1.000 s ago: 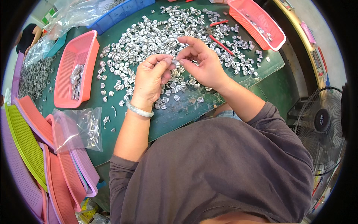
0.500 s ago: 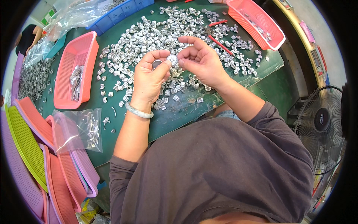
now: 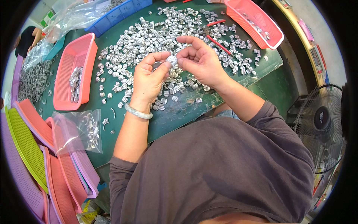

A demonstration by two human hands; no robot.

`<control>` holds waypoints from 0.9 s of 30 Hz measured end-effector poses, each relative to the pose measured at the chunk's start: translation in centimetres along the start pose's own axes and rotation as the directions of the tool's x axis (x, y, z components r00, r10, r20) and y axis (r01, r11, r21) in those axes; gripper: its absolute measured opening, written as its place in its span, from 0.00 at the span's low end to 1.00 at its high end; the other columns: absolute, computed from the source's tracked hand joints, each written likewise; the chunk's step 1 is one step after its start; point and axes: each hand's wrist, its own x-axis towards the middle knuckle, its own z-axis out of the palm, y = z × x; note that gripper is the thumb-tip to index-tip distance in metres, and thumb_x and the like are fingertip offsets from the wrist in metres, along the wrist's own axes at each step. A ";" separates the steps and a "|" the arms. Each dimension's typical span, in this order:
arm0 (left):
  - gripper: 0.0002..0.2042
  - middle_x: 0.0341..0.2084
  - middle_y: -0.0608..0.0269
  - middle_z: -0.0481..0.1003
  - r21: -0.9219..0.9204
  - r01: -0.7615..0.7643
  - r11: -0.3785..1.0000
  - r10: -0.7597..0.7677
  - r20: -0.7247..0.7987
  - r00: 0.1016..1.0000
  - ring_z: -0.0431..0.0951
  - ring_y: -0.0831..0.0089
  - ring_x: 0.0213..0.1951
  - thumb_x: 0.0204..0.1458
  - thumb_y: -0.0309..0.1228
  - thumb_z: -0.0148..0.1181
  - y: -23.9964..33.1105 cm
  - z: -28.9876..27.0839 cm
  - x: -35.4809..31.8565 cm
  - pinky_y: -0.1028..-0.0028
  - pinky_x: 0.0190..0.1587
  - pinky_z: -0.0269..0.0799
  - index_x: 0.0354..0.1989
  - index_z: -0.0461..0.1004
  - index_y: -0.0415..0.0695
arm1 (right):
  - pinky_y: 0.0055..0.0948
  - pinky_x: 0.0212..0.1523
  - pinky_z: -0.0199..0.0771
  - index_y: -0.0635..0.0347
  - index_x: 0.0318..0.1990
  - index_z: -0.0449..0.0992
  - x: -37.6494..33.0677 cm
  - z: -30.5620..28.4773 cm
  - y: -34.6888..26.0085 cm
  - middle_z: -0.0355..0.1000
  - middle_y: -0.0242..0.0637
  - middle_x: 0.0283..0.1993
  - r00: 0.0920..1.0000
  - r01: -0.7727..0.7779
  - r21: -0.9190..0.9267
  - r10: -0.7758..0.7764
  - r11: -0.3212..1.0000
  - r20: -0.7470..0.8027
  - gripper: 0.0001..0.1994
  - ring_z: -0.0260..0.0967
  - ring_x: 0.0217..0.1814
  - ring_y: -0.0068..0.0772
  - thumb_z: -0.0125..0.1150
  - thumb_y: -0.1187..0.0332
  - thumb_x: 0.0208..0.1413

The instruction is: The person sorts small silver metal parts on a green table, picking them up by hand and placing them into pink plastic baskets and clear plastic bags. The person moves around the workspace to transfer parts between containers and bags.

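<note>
Above the front of a pile of small silvery curved metal pieces (image 3: 149,35), my left hand (image 3: 149,78) pinches a round, textured silvery metal piece (image 3: 172,60) between thumb and fingers. A dark, smooth round piece with a bright rim (image 3: 156,65) also sits in those fingers. A pale bangle (image 3: 138,111) circles the left wrist. My right hand (image 3: 201,61) comes in from the right, its thumb and a finger closed together right beside the textured piece. Whether those fingertips grip its edge or something tiny is hidden. The right index finger sticks out above, bent.
Red-handled pliers (image 3: 218,43) lie on the pile's right side. Pink baskets stand left (image 3: 59,89) and far right (image 3: 274,43), holding silvery pieces. A clear bag of metal parts (image 3: 80,130) and stacked colored baskets (image 3: 26,149) sit at left, a black fan (image 3: 321,119) at right.
The textured round piece has tilted slightly in my left fingers and looks less bright. Both hands stay in almost the same place.
</note>
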 end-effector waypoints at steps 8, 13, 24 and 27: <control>0.11 0.21 0.71 0.69 -0.010 -0.001 1.000 0.002 0.036 0.999 0.64 0.88 0.19 0.46 0.22 0.54 -0.1 0.0 0.0 0.89 0.20 0.57 0.40 0.68 0.38 | 0.16 0.33 0.66 0.65 0.51 0.57 -0.1 -0.1 -0.2 0.66 0.31 0.31 1.000 -0.023 0.000 0.023 1.000 0.003 0.22 0.64 0.32 0.16 0.51 0.80 0.46; 0.09 0.19 0.73 0.69 -0.028 0.006 1.000 -0.005 0.024 1.000 0.65 0.88 0.20 0.47 0.22 0.53 -0.1 0.0 0.0 0.88 0.22 0.60 0.37 0.70 0.40 | 0.16 0.33 0.66 0.65 0.51 0.57 -0.1 -0.1 -0.2 0.67 0.31 0.31 1.000 -0.025 0.033 0.025 0.999 0.010 0.23 0.64 0.32 0.16 0.52 0.80 0.45; 0.11 0.23 0.69 0.70 -0.069 0.045 0.997 -0.043 0.029 0.999 0.64 0.87 0.19 0.47 0.22 0.54 -0.3 0.0 0.1 0.89 0.20 0.58 0.40 0.67 0.38 | 0.16 0.32 0.66 0.66 0.51 0.56 -0.2 -0.1 -0.2 0.67 0.31 0.31 0.999 -0.031 0.023 0.031 0.999 -0.004 0.22 0.64 0.31 0.16 0.52 0.80 0.46; 0.10 0.23 0.70 0.70 -0.055 0.045 0.997 -0.044 0.027 0.999 0.64 0.87 0.20 0.47 0.22 0.54 -0.2 0.0 0.1 0.89 0.20 0.58 0.39 0.67 0.38 | 0.16 0.32 0.66 0.66 0.51 0.56 -0.2 -0.2 -0.2 0.67 0.31 0.30 0.999 -0.038 0.023 0.038 0.999 0.002 0.22 0.64 0.31 0.16 0.51 0.80 0.46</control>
